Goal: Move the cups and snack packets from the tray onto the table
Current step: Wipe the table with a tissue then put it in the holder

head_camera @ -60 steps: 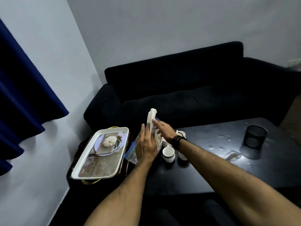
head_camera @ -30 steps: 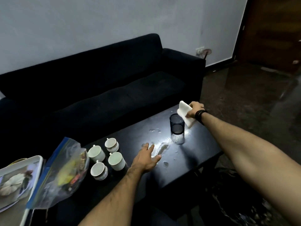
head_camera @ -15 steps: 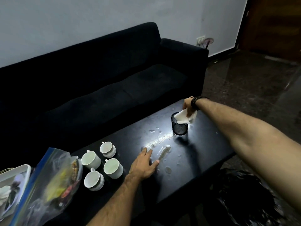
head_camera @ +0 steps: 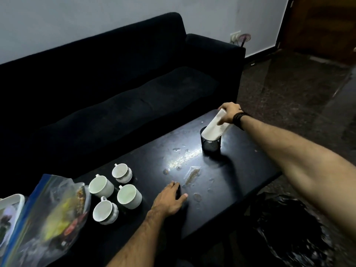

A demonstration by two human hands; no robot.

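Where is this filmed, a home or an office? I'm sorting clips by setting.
Most likely a home living room. A long black fabric sofa stands against a plain pale wall, and a low black coffee table before it holds four white ceramic teacups and a clear plastic bag of snack packets.

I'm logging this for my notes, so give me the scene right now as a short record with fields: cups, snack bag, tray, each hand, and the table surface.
cups: four white cups upright, grouped on the table, left part
snack bag: clear bag of packets at the table's left end
tray: white tray, only a corner visible at the left edge
left hand: left hand palm down, flat on the table
right hand: right hand holding white napkins in the black mesh holder
table surface: wet patches near the middle
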